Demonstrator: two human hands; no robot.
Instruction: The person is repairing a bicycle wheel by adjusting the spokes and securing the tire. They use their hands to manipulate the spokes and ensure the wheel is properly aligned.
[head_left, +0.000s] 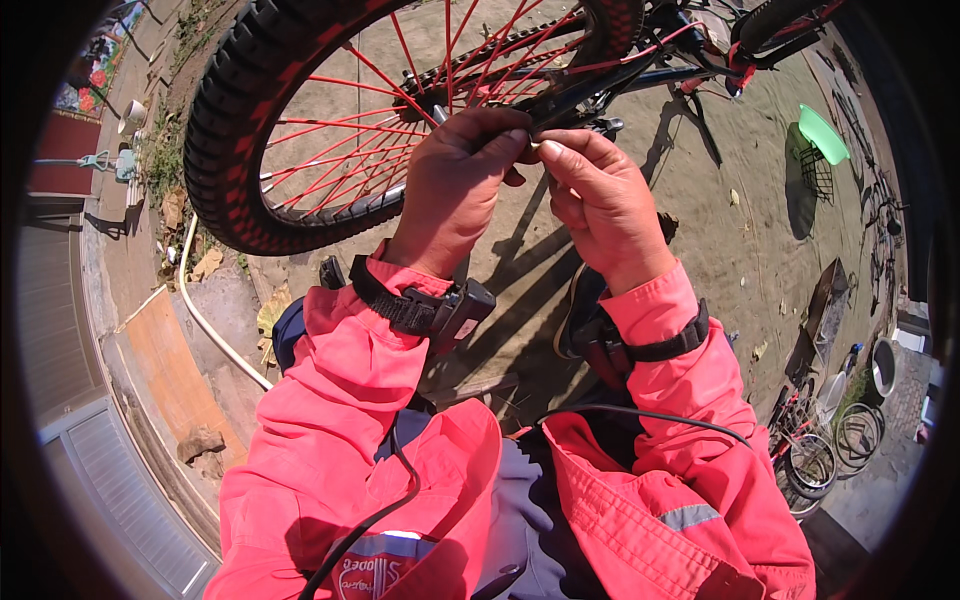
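Both hands meet in front of a bicycle's wheel. My left hand [458,185] has its fingers pinched together, and its fingertips nearly touch those of my right hand [603,195]. The right thumb and forefinger press together on a tiny pale bit, too small to name. What the left fingers hold, if anything, is hidden. Just beyond the hands runs the dark bicycle frame [585,92]. The wheel has red spokes and a thick black tyre [222,170] with red checks. Behind the spokes a chain [520,40] stretches toward the hub.
On the right a green basin [823,134] tops a wire stand. Further down that side lie several loose bicycle wheels [811,462]. To my left a pale hose [203,318] curves past an orange-brown board [180,370] with a stone [200,443] on it.
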